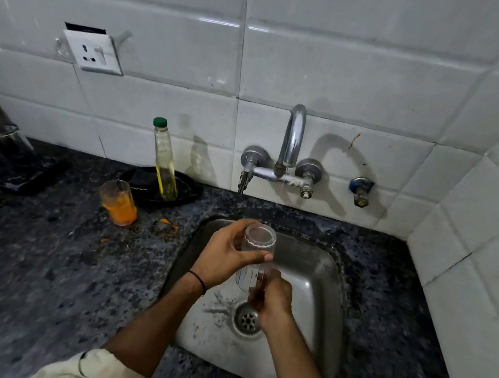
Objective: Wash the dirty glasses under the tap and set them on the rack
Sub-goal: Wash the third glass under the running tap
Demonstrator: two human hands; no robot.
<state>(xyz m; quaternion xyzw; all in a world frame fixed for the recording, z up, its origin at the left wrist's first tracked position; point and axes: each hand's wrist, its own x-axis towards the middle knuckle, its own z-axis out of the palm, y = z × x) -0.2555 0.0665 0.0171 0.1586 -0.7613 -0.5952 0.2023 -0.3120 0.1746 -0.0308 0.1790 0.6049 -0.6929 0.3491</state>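
Left grip (228, 257) holds the glass (259, 239); right grip (276, 305) reaches inside it.

The kitchen is looking dim and greyish, with light coming from the upper left. The tap (292, 138) is throwing a curved shadow rightward onto the tiled wall (376, 79), and the bottle (165, 158) is casting a fainter one the same way. 2 small glare streaks are showing on the upper tiles, and the tap's spout and the sink (318, 288) are gleaming. The clear glass (259, 242) is catching pale glints. The left edge is sinking into darkness, leaving the rack (28, 174) murky and soft. Tile lines are bending toward the frame edges from the wide lens, and the sleeve (93, 369) at the bottom is looking blurred.
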